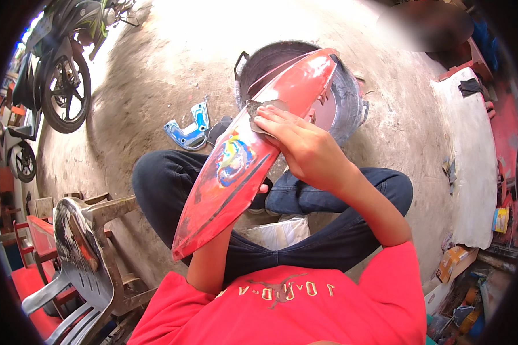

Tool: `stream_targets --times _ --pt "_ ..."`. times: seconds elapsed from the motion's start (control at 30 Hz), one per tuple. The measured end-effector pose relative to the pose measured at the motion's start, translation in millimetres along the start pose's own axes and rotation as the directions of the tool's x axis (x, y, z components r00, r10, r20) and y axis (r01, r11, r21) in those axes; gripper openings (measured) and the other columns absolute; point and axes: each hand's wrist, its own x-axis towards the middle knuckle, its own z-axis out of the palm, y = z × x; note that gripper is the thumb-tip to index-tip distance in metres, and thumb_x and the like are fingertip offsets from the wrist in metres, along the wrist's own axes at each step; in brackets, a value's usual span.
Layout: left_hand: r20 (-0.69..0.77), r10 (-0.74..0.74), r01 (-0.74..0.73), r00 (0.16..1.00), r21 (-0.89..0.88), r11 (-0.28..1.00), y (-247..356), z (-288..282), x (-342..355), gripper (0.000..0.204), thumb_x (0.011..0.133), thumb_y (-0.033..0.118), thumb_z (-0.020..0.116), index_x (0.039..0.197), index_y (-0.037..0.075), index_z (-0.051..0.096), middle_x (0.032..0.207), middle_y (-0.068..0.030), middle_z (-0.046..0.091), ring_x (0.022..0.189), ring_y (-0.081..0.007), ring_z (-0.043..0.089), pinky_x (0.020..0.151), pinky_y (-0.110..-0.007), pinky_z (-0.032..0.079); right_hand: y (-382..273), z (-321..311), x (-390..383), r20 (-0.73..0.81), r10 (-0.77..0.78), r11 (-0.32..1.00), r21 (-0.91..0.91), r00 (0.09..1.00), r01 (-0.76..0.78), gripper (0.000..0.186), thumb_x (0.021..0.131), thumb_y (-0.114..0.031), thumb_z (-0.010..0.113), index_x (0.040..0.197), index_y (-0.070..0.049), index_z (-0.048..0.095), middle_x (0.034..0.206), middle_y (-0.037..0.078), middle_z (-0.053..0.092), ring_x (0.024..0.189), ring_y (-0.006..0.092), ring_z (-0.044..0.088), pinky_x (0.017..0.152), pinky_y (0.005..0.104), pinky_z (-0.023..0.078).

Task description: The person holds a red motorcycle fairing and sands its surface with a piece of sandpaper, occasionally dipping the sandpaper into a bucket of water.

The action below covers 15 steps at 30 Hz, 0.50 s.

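Observation:
A long red motorcycle body panel [293,86], pointed at both ends, lies slanted over my lap, its far end above a tub. Bare patches and rings of yellow, blue and white show where its paint is worn through. My right hand [305,144] presses a grey-brown piece of sandpaper [259,122] flat on the panel's upper middle, its fingers held together over the sheet. Beneath the panel, my left hand [265,188] supports it; only a fingertip peeks past the edge and the rest is hidden.
Ahead stands a round black tub [345,115] with handles, holding cloudy liquid. A blue-and-white plastic part [190,129] rests on the floor beside it. Motorcycles [66,86] are parked at far left, a worn plastic chair [86,253] near left. A whitish slab [466,167] lies at right.

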Motion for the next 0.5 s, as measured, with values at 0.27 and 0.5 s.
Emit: stream_targets --times 0.27,0.5 --pt "0.016 -0.184 0.184 0.983 -0.12 0.976 23 46 10 0.103 0.098 0.078 0.045 0.166 0.004 0.024 0.165 -0.0312 0.034 0.144 -0.0549 0.046 0.106 -0.088 0.033 -1 -6 2 -0.15 0.009 0.997 -0.071 0.989 -0.02 0.052 0.089 0.008 0.059 0.141 0.003 0.059 0.145 0.022 0.062 0.141 0.0362 0.056 0.117 0.0466 0.048" --pt "0.224 -0.395 0.426 0.891 -0.108 0.898 28 36 17 0.086 0.104 0.063 0.048 0.163 0.005 0.023 0.159 -0.0331 0.037 0.109 -0.0585 0.056 0.059 -0.053 0.064 -1 -14 4 -0.156 -0.027 0.994 -0.109 0.987 0.01 0.053 0.089 0.008 0.061 0.141 0.003 0.059 0.146 0.023 0.062 0.141 0.0375 0.056 0.117 0.0478 0.048"
